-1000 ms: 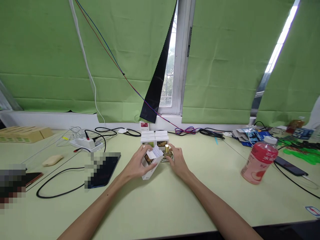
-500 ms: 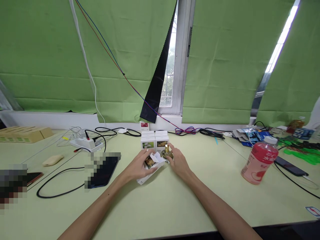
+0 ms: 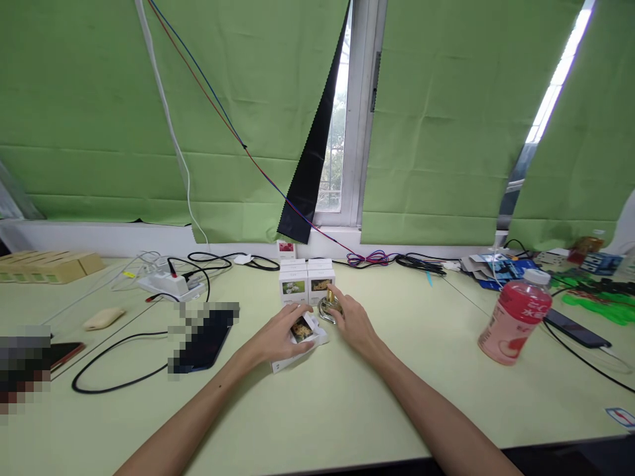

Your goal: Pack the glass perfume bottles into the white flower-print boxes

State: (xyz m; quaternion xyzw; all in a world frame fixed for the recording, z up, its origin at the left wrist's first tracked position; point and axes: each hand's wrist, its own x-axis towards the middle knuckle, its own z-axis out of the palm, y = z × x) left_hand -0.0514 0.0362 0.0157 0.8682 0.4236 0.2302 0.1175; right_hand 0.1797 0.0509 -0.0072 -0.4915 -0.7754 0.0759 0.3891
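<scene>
- Left hand (image 3: 278,332): grasps the white carton (image 3: 301,328), which lies on the desk (image 3: 317,410); the flaps (image 3: 321,336) at its right end are open.
- Right hand (image 3: 352,318): grasps the gold-capped glass bottle (image 3: 325,311), just beyond those flaps. The bottle is outside the carton; the carton is not closed.
- Beyond: grouped white boxes (image 3: 298,281) stand together, apparently closed.
</scene>
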